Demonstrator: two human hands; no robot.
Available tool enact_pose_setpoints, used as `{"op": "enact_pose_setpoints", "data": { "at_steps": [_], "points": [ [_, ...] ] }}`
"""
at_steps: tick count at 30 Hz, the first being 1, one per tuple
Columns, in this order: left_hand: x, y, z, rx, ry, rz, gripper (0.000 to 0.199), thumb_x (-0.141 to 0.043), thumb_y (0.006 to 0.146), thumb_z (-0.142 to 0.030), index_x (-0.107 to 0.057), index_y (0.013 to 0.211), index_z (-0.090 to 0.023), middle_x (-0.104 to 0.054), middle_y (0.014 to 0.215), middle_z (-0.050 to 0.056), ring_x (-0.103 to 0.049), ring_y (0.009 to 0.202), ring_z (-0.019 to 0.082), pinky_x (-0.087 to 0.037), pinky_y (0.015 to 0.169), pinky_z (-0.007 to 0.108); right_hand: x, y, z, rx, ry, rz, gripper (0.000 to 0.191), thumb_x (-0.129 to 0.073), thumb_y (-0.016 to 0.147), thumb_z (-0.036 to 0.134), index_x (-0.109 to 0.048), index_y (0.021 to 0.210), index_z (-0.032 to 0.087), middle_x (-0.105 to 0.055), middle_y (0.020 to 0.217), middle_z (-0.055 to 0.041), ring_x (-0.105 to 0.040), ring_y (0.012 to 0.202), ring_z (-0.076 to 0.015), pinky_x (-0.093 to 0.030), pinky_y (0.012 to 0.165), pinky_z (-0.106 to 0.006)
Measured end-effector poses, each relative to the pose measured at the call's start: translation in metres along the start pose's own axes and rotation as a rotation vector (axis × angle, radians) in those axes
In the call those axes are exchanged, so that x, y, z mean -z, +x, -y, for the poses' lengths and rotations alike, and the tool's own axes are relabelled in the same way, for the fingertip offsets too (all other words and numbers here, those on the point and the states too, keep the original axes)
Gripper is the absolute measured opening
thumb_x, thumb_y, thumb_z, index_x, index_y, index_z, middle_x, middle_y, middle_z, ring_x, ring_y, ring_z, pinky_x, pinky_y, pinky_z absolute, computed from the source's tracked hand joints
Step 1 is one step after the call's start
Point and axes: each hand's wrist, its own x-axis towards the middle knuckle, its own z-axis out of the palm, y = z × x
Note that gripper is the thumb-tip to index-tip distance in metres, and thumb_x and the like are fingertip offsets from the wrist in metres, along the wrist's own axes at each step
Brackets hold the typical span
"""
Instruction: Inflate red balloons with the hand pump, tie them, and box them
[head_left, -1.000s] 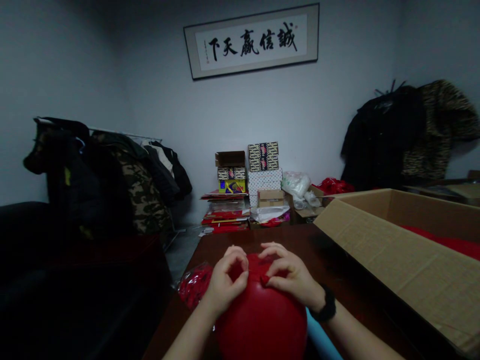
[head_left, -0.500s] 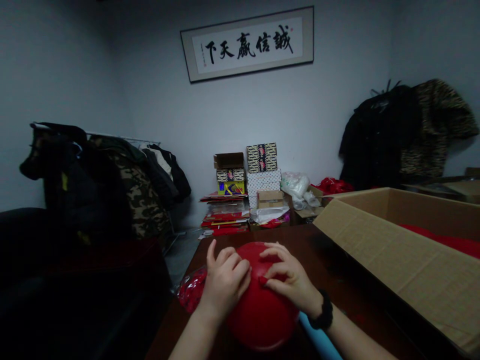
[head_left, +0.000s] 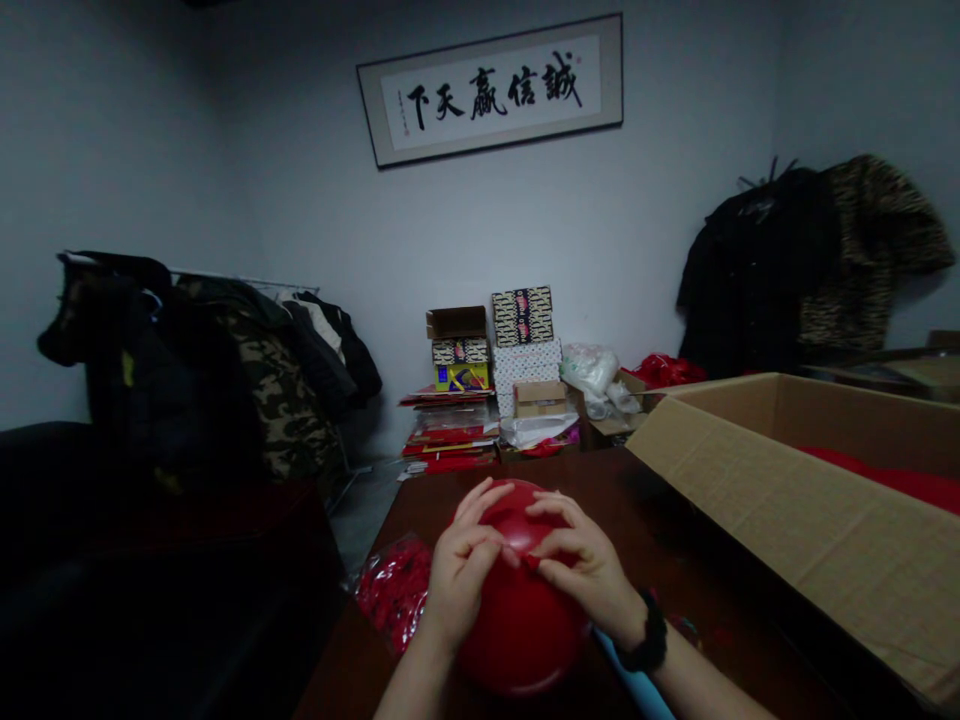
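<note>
A round, glossy red balloon sits over the near part of the dark table, between my two hands. My right hand pinches a small red nub, which looks like the balloon's neck, between thumb and index finger. Its other fingers curl over the balloon's upper side. On the left side, my left hand has thumb and index finger pressed together close to that nub, with the remaining fingers resting on the balloon. Whatever lies between the left fingertips is too small to see. A clear bag of red items lies left of the balloon.
An open cardboard box with red material inside stands at the right. Something light blue lies under my right forearm on the dark table. Beyond the table are stacked boxes. Coats hang on a rack at left.
My left hand has shifted right and turned, its raised fingers coming down onto the balloon and its fingertips nearing the nub. My right hand keeps its pinch, almost in place.
</note>
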Motion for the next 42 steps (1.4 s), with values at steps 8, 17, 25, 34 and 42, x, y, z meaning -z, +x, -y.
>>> {"op": "enact_pose_setpoints", "data": {
  "at_steps": [8,17,25,34,42],
  "points": [
    [-0.014,-0.008,0.007,0.018,0.061,-0.124,0.029,-0.046,0.082,-0.022,-0.069,0.099,-0.026,-0.041,0.140,0.004,-0.040,0.125,0.024,-0.034,0.102,0.045,-0.003,-0.004,0.000,-0.007,-0.009,-0.022,0.006,-0.065,0.071,0.022,-0.064,0.071,0.028,-0.060,0.104,0.0004,-0.046,0.116,-0.0200,-0.020,0.108,-0.048],
    [-0.017,-0.017,0.011,-0.176,0.313,-0.338,0.022,-0.056,0.080,-0.025,-0.067,0.099,-0.027,-0.041,0.139,0.005,-0.037,0.126,0.026,-0.028,0.104,0.054,-0.006,-0.005,0.012,0.016,0.096,-0.045,0.007,-0.066,0.070,0.021,-0.064,0.071,0.028,-0.061,0.100,-0.0004,-0.047,0.114,-0.0212,-0.028,0.105,-0.047],
    [0.007,-0.015,0.007,-0.300,0.529,0.072,0.054,-0.063,0.068,-0.054,-0.057,0.117,-0.032,-0.034,0.144,0.009,-0.027,0.131,0.033,-0.014,0.102,0.065,-0.008,-0.006,0.007,-0.107,0.291,-0.034,0.003,-0.067,0.070,0.024,-0.065,0.070,0.026,-0.063,0.096,0.0000,-0.054,0.105,-0.0185,-0.029,0.104,-0.045],
    [0.022,-0.013,-0.001,-0.328,0.705,0.154,0.056,-0.064,0.066,-0.054,-0.058,0.117,-0.032,-0.038,0.141,0.011,-0.027,0.131,0.033,-0.013,0.101,0.066,-0.009,-0.002,0.010,-0.144,0.315,0.029,0.013,-0.069,0.069,0.028,-0.059,0.062,0.022,-0.062,0.093,-0.0016,-0.055,0.104,-0.0178,-0.043,0.093,-0.036],
    [0.014,-0.015,-0.005,-0.418,0.696,0.183,0.033,-0.065,0.072,-0.040,-0.065,0.105,-0.034,-0.045,0.137,0.006,-0.031,0.129,0.030,-0.011,0.103,0.065,-0.005,0.004,0.025,-0.064,-0.090,0.257,0.012,-0.065,0.067,0.016,-0.063,0.064,0.027,-0.064,0.087,0.0049,-0.049,0.110,-0.0180,-0.014,0.108,-0.052]
  ]
}}
